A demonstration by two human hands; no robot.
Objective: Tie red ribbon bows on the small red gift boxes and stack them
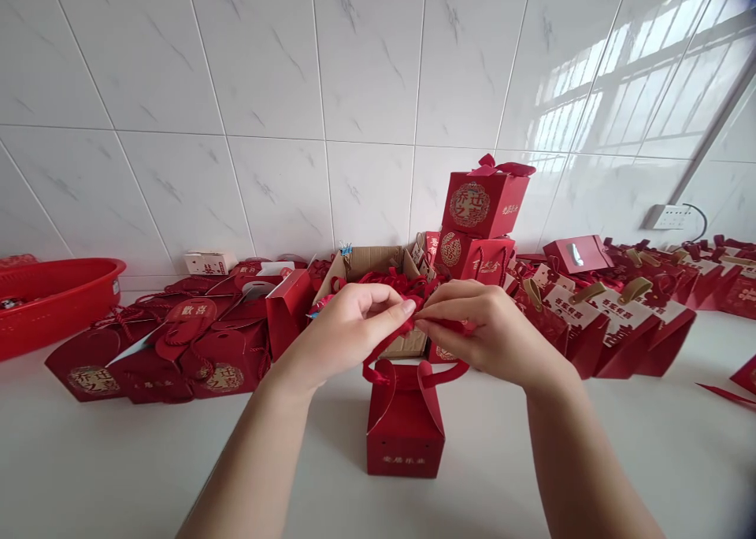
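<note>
A small red gift box [405, 433] with curved top flaps and pale lettering stands upright on the white table. From its top a red ribbon [447, 375] loops up on both sides. Above the box, my left hand [354, 322] pinches the ribbon between thumb and fingers. My right hand [481, 322] is closed on the ribbon too, its fingertips close to the left thumb. Where the hands meet, part of the ribbon is hidden by the fingers.
Behind the hands is an open cardboard box [378, 262] with red ribbons in it. Red gift boxes [224, 369] crowd the left, beside a red plastic basket [59, 299]. Two stacked boxes [487, 204] and rows of red bags [614, 334] stand right, before a tiled wall [366, 66].
</note>
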